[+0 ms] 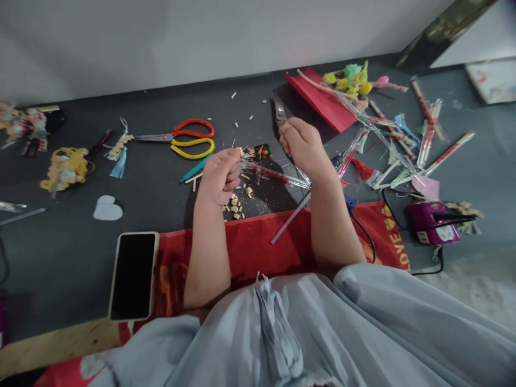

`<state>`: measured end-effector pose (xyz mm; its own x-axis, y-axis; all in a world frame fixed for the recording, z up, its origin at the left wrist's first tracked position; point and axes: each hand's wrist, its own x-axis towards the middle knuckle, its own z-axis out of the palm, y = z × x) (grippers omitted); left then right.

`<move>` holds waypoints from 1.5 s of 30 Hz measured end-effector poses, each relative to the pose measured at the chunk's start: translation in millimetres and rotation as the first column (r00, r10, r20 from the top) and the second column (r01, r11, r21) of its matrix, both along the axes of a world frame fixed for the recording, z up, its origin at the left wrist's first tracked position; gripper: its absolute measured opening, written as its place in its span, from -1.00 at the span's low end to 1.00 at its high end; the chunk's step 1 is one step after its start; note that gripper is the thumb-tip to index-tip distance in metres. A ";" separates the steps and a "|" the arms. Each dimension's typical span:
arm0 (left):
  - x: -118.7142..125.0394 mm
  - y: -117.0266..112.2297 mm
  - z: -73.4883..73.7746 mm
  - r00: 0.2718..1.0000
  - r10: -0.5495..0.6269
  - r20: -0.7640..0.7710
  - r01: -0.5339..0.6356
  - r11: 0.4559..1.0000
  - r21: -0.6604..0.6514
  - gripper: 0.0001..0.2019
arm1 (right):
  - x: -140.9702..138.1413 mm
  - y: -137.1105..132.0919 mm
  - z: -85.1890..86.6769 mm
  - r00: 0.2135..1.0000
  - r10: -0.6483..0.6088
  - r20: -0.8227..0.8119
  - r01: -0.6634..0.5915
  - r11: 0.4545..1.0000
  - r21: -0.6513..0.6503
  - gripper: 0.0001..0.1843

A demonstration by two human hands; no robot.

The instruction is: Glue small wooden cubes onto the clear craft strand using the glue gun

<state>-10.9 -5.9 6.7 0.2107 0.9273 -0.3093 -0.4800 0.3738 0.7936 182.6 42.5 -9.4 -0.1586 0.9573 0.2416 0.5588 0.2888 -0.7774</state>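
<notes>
The stick (274,176) (wrapped in clear film) is held just above the tabletop (60,242), spanning between both hands. The left hand (220,177) has its grip pinched on the stick's decorated end. The right hand (304,146) has its grip closed round pliers (278,112), jaws pointing away. Wood bits (236,204) lie beneath, scissors (189,138) beyond to the left, and a phone (134,275) nearer.

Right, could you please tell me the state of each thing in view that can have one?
left hand: closed on the wrapped stick.
right hand: closed on the cutters; whether the jaws are open is too blurred to tell.
scissors: lying flat, blades shut.
phone: face up, screen dark.
purple device: lying on the floor, cable attached.
</notes>
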 end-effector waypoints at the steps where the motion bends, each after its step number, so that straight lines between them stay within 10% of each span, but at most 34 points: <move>1: 0.6 0.5 -0.5 1.000 0.016 -0.016 -0.016 1.000 -0.005 -0.77 | -1.0 -1.7 5.0 0.999 -0.040 0.005 0.040 0.999 -0.010 -0.60; 11: 6.3 3.5 -4.6 0.990 0.099 -0.105 -0.099 0.995 0.007 -0.80 | -14.9 -10.5 18.4 0.986 0.142 0.085 -0.132 0.984 -0.118 -0.97; 45: 5.8 1.0 -6.5 0.991 0.066 -0.114 -0.059 0.996 0.064 -0.79 | -30.4 -22.0 32.3 0.879 0.332 -0.343 -0.391 0.913 -0.117 -0.56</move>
